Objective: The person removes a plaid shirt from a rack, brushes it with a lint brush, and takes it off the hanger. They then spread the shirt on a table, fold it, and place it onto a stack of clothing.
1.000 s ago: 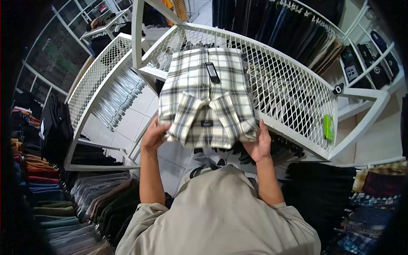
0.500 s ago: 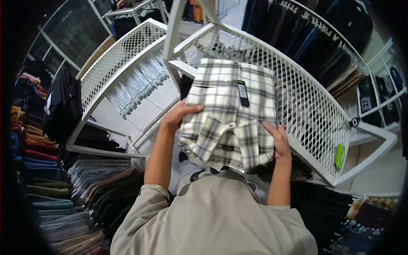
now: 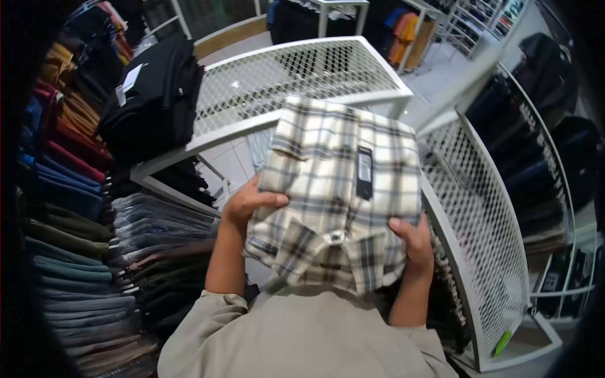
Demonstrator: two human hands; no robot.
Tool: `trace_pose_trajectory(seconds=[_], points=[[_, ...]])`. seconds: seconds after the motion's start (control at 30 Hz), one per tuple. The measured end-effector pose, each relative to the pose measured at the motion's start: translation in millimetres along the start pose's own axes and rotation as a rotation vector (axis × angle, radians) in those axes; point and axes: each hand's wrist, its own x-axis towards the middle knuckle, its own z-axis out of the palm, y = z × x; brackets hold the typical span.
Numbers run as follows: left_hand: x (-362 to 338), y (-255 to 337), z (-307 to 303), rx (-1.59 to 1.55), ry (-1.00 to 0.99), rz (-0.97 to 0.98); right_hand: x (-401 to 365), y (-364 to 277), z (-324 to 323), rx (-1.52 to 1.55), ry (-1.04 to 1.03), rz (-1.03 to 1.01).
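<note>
A folded plaid shirt [image 3: 315,183], cream with grey and dark checks, is held in front of my chest with its collar toward me. My left hand [image 3: 247,203] grips its left side, thumb on top and the other fingers hidden beneath. At the opposite side my right hand [image 3: 413,242] holds it the same way. A black hang tag [image 3: 365,173] with a white label lies on the shirt's front, right of the button placket. The shirt's far edge overlaps a white mesh-topped rack in this view.
Ahead stands the white mesh rack [image 3: 252,82], bearing a stack of folded black clothes [image 3: 157,94] at its left end. Another mesh rack [image 3: 485,220] runs along my right. Hanging trousers [image 3: 82,277] line the left; dark garments [image 3: 523,145] hang far right.
My view and body have turned left, bringing the left mesh rack and black stack in front. The shirt, still in both hands, sits closer to my chest.
</note>
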Motion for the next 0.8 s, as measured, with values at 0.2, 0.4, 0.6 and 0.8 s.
trace_pose_trajectory(seconds=[0.2,0.4,0.6,0.8], points=[[36,81,17,0.115,0.228,0.137,151,-21,3,-0.074,-0.16,-0.102],[64,82,-31,0.169,0.373,0.224,221,1,37,0.047,-0.368,-0.156],[124,48,-101,0.737,0.656,0.202,312,67,44,-0.593,-0.046,-0.208],[125,31,-103,0.78,0.69,0.356,296,81,51,-0.725,0.068,-0.399]])
